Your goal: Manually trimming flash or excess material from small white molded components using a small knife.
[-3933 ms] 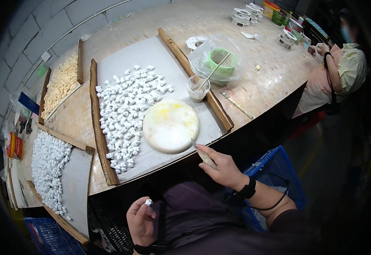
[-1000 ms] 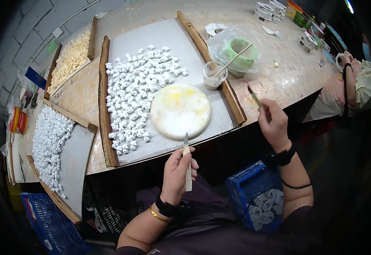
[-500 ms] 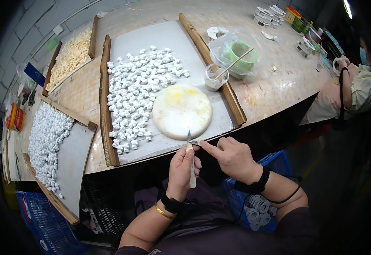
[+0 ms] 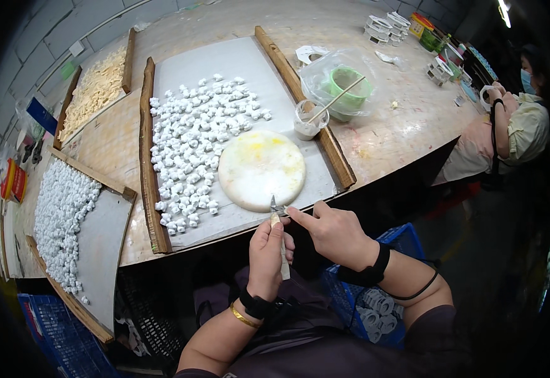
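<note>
My left hand point(image 4: 267, 253) grips a thin knife-like tool point(image 4: 281, 242) upright, its metal tip just below the round white disc point(image 4: 261, 169) stained yellow. My right hand point(image 4: 333, 233) reaches across, its fingertips pinching at the tool's tip. Both hands hover at the near edge of a grey board point(image 4: 300, 189) in a wooden frame. On that board lie several small white moulded pieces point(image 4: 193, 151), spread left of the disc.
A second framed board with a heap of white pieces point(image 4: 57, 211) sits at the left, a tray of cream pieces point(image 4: 95, 91) behind it. A small cup point(image 4: 305, 121) and a green bowl point(image 4: 345, 85) with sticks stand at the right. Another person point(image 4: 514, 126) sits far right. A blue crate point(image 4: 375, 302) is below.
My right hand came back from the board's right rail to meet my left hand, and its fingers now touch the tool's tip. The left hand keeps holding the tool upright.
</note>
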Demonstrator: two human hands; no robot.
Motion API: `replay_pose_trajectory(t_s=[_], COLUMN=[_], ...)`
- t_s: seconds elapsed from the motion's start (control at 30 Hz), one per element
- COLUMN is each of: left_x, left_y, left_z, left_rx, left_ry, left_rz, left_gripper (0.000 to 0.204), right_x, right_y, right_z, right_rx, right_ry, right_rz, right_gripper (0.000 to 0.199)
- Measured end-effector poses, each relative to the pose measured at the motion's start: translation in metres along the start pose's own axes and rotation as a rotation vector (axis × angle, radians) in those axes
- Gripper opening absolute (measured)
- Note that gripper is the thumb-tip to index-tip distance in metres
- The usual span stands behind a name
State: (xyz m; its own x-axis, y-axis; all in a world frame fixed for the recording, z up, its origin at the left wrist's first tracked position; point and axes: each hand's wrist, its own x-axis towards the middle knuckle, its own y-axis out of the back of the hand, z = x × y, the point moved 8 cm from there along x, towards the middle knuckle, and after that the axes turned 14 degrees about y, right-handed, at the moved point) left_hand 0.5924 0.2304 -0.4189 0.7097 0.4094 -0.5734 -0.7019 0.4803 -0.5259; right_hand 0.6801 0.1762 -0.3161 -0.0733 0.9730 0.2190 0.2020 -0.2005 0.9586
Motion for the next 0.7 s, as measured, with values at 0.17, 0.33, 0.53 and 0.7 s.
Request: replay_pose_trajectory(t_s=[0.17, 0.33, 0.53, 0.7], left_x=[-0.0014, -0.0021, -0.0016, -0.0019], left_y=[-0.0034, -0.001, -0.0017, -0.0014], left_z=[0.0006, 0.0013, -0.0003, 0.0015], left_rx=[-0.015, -0.013, 0.002, 0.037], left_ry=[0.002, 0.0, -0.014, -0.035], left_rz=[-0.002, 0.016, 0.034, 0.046], left_gripper=[0.02, 0.02, 0.02, 0.02], right_x=[0.0029, -0.0014, -0.0025, -0.0009], right_y=[0.001, 0.0045, 0.0009, 0.0027], right_z=[0.0028, -0.0011, -0.0023, 0.0025], right_rx=[0.007, 0.016, 0.002, 0.049], right_ry=[-0.024, -0.033, -0.048, -0.055], right_rz=[0.008, -0.024, -0.001, -0.019], right_gripper=[0.041, 0.043, 0.044, 0.044])
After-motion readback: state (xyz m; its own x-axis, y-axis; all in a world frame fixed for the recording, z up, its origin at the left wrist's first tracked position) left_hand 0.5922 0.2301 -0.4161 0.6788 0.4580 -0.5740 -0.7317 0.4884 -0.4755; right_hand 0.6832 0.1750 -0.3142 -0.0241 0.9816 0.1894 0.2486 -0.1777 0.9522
